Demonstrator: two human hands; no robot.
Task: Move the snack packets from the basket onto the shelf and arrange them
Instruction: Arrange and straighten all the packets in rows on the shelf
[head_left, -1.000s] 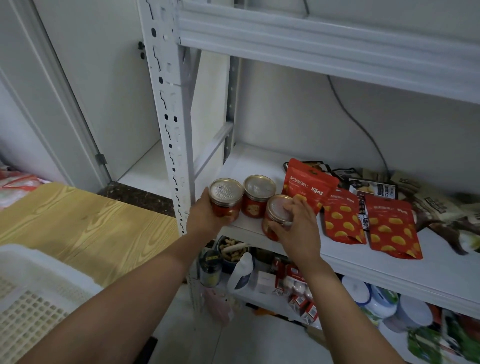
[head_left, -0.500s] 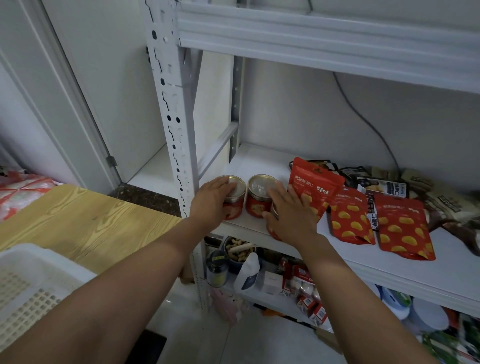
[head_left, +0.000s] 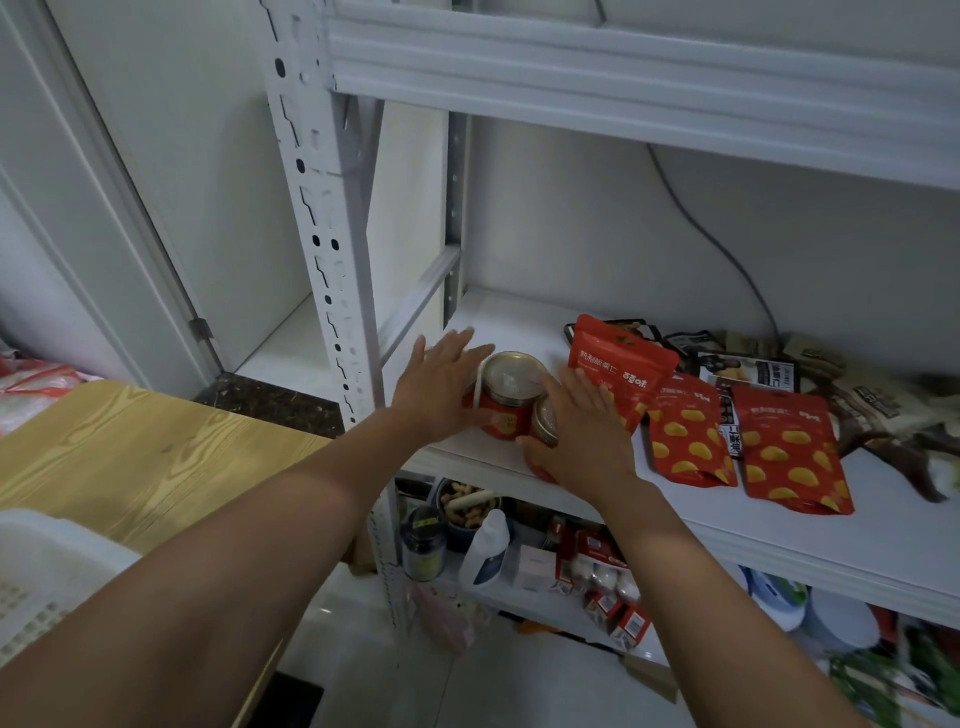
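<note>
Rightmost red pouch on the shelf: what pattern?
The pouch is red with yellow ovals; head view.

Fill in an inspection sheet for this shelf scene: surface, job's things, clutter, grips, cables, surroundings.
Surface: white shelf, bare at the left rear.
Job's things: red cans front left; red pouches flat to their right; white basket lower left.
Clutter: dark packets heaped at the back.
Grips: left hand and right hand, fingers straight, press the cans from both sides.
Cables: one dark cable on the back wall.
Surroundings: wooden table; white bottle on the lower shelf.
</note>
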